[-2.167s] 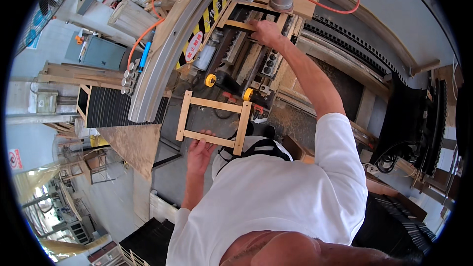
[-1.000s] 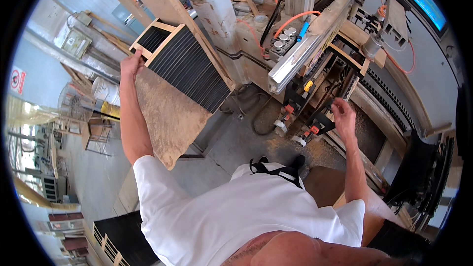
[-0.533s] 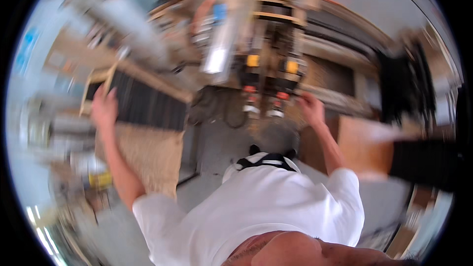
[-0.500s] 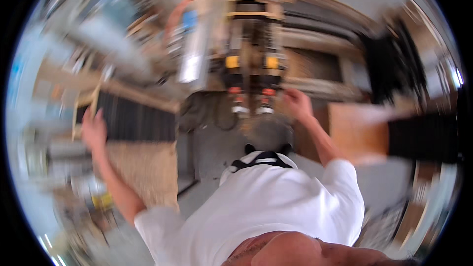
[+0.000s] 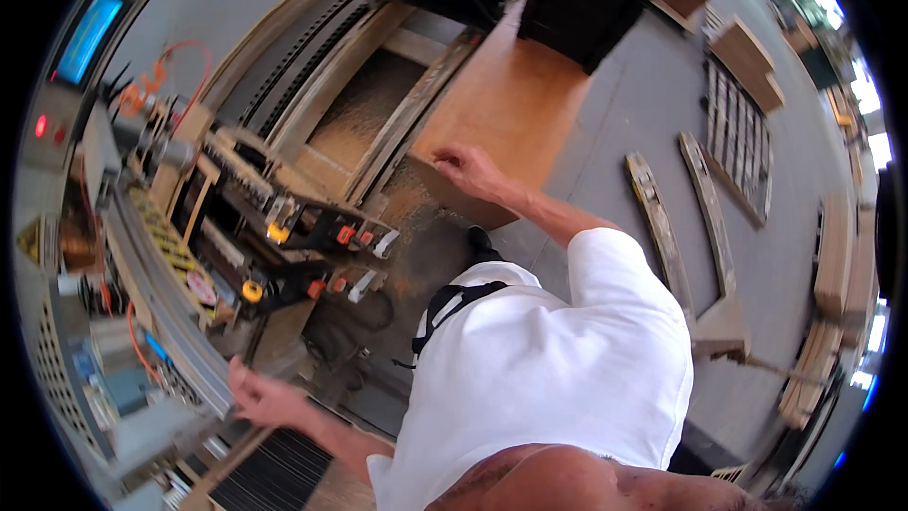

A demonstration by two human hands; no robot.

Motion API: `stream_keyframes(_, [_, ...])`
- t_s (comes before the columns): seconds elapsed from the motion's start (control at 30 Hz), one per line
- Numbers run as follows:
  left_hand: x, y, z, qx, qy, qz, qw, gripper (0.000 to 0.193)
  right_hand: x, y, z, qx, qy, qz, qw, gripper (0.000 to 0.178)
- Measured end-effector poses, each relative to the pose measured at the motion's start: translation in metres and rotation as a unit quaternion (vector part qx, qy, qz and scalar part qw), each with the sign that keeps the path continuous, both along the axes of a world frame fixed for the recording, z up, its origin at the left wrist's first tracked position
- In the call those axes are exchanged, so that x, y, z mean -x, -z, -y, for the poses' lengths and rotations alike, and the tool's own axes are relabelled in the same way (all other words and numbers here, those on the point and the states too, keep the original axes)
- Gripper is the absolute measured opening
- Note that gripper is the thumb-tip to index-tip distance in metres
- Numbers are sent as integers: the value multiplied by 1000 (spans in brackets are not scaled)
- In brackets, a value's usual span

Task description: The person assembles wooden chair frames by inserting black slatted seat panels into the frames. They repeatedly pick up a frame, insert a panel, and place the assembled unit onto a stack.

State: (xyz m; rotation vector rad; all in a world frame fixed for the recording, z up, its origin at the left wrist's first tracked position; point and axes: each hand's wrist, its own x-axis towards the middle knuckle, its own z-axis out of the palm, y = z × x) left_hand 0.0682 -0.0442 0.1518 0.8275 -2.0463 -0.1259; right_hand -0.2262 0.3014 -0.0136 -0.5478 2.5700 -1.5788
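hands sit wide apart, one on each side of the white-shirted body. the right hand [image 5: 465, 170] is out ahead at the near corner of a flat orange-brown board [image 5: 506, 99], fingers curled down with the tips touching or almost touching its edge; whether it truly grips the board cannot be told. the left hand [image 5: 260, 396] is low and out to the side, fingers loosely spread and blurred, beside the grey metal rail [image 5: 161, 293] of the machine and just above a black ribbed stack [image 5: 270, 473]; it seems to hold nothing. to lift the board well, it looks wise to get the fingers properly under the edge first, since a wide thin sheet flexes and a one-handed corner hold would let it swing. the board looks smooth, matt and stiff, a plain rectangle lying flat beyond the right hand. between the hands stands the machine head [image 5: 284, 246], hard metal with orange and yellow knobs, cables and striped guards. sawdust [image 5: 359, 118] fills a trough beside the board, fine and loose. right of the right arm, curved wooden slats [image 5: 653, 218] lie on the grey floor [image 5: 624, 85], dry and pale.
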Motion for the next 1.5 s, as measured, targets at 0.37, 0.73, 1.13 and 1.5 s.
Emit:
stream_keyframes(0.37, [139, 27, -129, -261, 298, -125, 909, 36, 102, 108, -308, 59, 467, -7, 882, 33])
stream_keyframes(0.73, [579, 181, -355, -714, 533, 251, 377, 86, 248, 59, -341, 463, 412, 83, 780, 72])
stream_keyframes(1.13, [718, 252, -462, -762, 565, 186, 258, 61, 262, 75, -332, 530, 402, 57, 745, 57])
stream_keyframes(1.5, [631, 233, -409, -740, 595, 162, 267, 59, 190, 74, -273, 549, 418, 78, 720, 51])
